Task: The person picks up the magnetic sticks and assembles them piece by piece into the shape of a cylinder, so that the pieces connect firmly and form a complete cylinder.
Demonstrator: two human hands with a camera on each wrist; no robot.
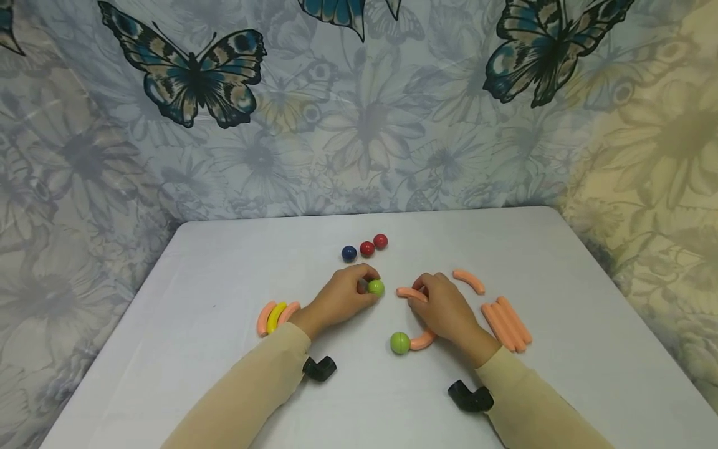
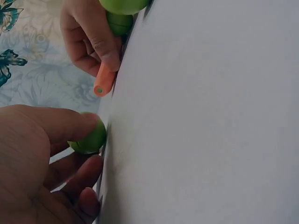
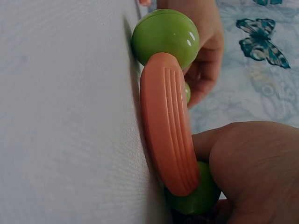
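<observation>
My left hand (image 1: 342,293) pinches a green ball (image 1: 376,287) between thumb and fingers near the middle of the white table. Facing it, my right hand (image 1: 445,308) pinches a curved orange stick (image 1: 408,293), whose free end points toward that ball with a gap between. Under the right wrist lies another curved orange stick (image 3: 167,121). One of its ends touches a green ball (image 3: 166,37); the other meets a second green ball (image 3: 198,193), partly hidden by the right hand in the right wrist view.
A blue ball (image 1: 349,253) and two red balls (image 1: 367,249) sit farther back. Right of my right hand lie a lone curved orange stick (image 1: 469,280) and several straight orange sticks (image 1: 507,324). Beside my left wrist are a yellow curved stick (image 1: 275,317) and two orange ones (image 1: 265,318).
</observation>
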